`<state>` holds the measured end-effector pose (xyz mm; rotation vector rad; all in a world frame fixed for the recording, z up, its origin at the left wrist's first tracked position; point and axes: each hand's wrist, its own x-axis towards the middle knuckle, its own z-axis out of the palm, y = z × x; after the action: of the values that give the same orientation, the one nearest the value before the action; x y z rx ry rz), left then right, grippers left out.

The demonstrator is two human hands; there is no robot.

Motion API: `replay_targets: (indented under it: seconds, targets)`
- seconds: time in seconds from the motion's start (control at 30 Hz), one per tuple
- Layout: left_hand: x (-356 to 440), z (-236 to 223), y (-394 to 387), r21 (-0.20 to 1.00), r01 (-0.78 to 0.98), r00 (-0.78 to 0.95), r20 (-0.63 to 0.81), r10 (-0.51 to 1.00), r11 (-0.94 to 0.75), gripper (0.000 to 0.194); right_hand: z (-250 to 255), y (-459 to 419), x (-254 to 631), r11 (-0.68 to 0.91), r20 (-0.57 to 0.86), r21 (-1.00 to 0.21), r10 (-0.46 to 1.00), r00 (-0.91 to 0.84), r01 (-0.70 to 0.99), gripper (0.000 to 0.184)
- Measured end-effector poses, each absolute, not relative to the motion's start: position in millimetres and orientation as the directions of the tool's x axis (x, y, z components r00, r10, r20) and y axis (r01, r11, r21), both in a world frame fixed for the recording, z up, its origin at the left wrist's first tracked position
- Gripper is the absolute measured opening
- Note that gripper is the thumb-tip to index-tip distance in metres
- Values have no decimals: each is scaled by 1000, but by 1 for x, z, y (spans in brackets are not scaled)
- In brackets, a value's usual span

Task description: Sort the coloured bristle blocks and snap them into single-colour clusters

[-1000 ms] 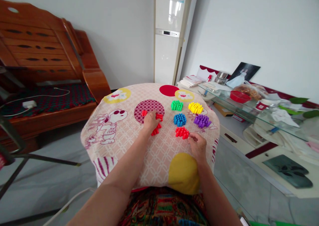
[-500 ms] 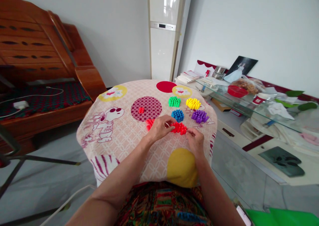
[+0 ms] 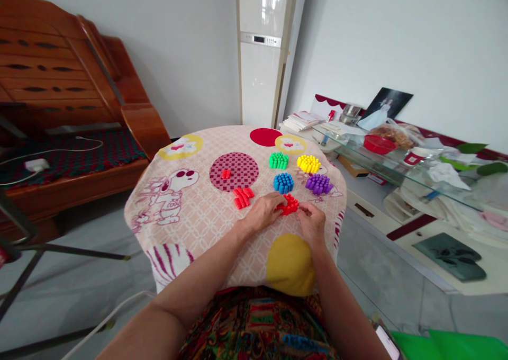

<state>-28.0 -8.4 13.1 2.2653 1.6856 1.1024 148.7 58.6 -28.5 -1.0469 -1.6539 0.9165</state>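
A cluster of short red plastic pegs [image 3: 290, 204], standing upright, lies between my two hands. My left hand [image 3: 266, 212] curls its fingers round the left side of this cluster and hides part of it. At the right edge my right hand [image 3: 312, 221] is closed in a pinch, its fingertips against the red pegs. Several more red pegs [image 3: 242, 197] lie flat to the left of my left hand. Farther back, a small red pair [image 3: 226, 174] rests on the checked circle. Blue pegs [image 3: 283, 182], purple pegs [image 3: 318, 183], green pegs [image 3: 278, 160] and yellow pegs [image 3: 308, 163] stand in separate clusters behind my hands.
A patterned cloth covers the round table [image 3: 206, 233]. On the right, a glass-topped cabinet [image 3: 353, 161] holds papers, a red bowl [image 3: 380, 144] and bags. A wooden bench [image 3: 138, 122] stands at the left, and a tall white cabinet unit [image 3: 260, 79] is behind.
My left hand has moved slightly right and down, from above the red cluster to its left side. The loose red pegs on the left are now uncovered. My right hand has barely moved.
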Motion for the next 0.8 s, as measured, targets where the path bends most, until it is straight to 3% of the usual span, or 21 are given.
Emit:
replay_targets:
  seconds: [0.47, 0.57, 0.67, 0.8]
  targets:
    - [-41, 4, -4, 540, 769, 16, 518, 855, -342, 17, -31, 61, 149, 353, 319, -906, 932, -174, 233, 23]
    - [-68, 11, 2, 554, 813, -201, 557, 806, -180, 17, -35, 63, 149, 343, 307, -914, 934, -184, 218, 24]
    - [-113, 15, 8, 580, 802, -508, 535, 675, 144, 25, -36, 64, 149, 332, 295, -918, 937, -186, 215, 25]
    - [-170, 6, 10, 584, 763, -591, 456, 666, 277, 32, -34, 63, 149, 352, 313, -904, 932, -183, 242, 24]
